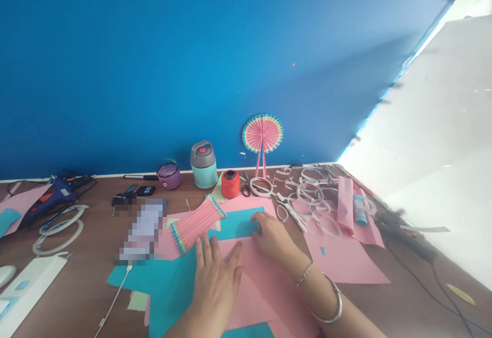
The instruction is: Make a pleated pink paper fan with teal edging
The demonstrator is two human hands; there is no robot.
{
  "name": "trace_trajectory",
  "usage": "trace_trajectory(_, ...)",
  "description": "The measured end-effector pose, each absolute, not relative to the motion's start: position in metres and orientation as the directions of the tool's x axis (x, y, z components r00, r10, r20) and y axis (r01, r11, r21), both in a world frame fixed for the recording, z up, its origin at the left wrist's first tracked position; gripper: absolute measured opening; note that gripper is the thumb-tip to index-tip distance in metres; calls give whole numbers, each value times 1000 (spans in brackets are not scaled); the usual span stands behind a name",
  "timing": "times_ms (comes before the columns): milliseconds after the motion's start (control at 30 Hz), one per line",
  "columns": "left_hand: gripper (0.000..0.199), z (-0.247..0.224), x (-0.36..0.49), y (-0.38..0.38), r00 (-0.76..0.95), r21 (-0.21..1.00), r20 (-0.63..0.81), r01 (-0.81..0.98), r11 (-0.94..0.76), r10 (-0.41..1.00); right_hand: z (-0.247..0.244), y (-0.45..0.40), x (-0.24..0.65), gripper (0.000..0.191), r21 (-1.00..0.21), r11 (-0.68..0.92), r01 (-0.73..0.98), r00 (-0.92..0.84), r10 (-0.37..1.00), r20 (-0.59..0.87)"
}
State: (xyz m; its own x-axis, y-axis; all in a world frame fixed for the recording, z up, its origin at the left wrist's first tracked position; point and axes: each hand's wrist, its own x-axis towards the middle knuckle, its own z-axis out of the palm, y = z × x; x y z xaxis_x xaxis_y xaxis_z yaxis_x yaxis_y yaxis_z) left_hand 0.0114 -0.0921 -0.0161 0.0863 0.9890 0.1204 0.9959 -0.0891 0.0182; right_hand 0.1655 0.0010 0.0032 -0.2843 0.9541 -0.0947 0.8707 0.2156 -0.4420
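Observation:
My left hand lies flat with its fingers spread over a pink paper sheet and the blue paper beside it. My right hand is bent at the sheet's upper right, its thumb and index fingertips apart, near a blue paper strip. Under the pink sheet, a larger blue sheet shows at the left. Just beyond my left fingertips rests a pleated pink paper piece with blue and yellow ends. A finished-looking round pleated paper fan leans against the wall on two pink legs.
A phone with a charging cable lies left of the papers. Behind stand a purple cup, a mint food jar and a red thread spool. Scissors and white tape rings crowd the right; a glue gun is far left.

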Motion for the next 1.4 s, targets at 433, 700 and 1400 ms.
trace_trajectory(433, 49, -9, 11, -92, 82, -64, 27, 995, -80, 996, 17, 21, 216, 12, -403, 31, 915, -81, 991, -108)
trace_trajectory(700, 54, -17, 2, -93, 72, -106, 82, 992, -63, 994, 10, 32, 235, 16, -300, -74, 951, 87, 996, 31)
trace_trajectory(1400, 37, -4, -10, -85, 25, -221, 185, 975, 16, 982, -5, 44, 241, 21, -275, -53, 960, 88, 989, 116)
